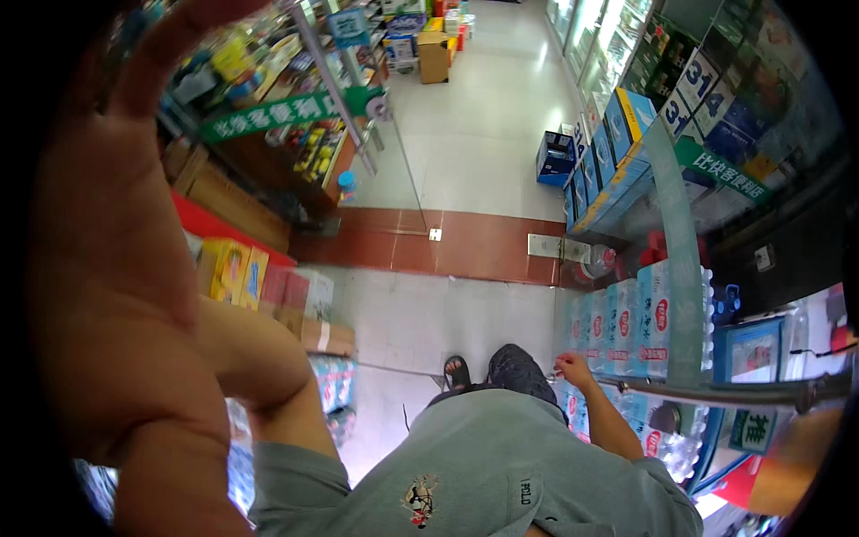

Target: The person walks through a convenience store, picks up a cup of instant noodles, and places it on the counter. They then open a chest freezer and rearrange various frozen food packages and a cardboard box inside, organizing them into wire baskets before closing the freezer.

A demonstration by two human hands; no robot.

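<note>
My left hand [127, 268] is raised very close to the camera and fills the left side of the view; its palm and a bent finger show, the other fingertips run out of view, and whether it touches the camera cannot be told. Down at my side hangs my right hand [569, 369], fingers loosely curled with nothing visible in them. It is near the open glass door's edge and the stacked packs of bottled water [621, 325]. My foot in a black sandal [458, 372] is on the light tiled floor.
A red-brown tiled threshold [409, 245] crosses the doorway. Glass doors with green bands [275, 117] stand at both sides. Cartons [325, 335] line the left, blue boxes [607, 151] the right. A large plastic bottle [594, 260] stands by the threshold. Farther in are a cardboard box [433, 57] and lit coolers [597, 40].
</note>
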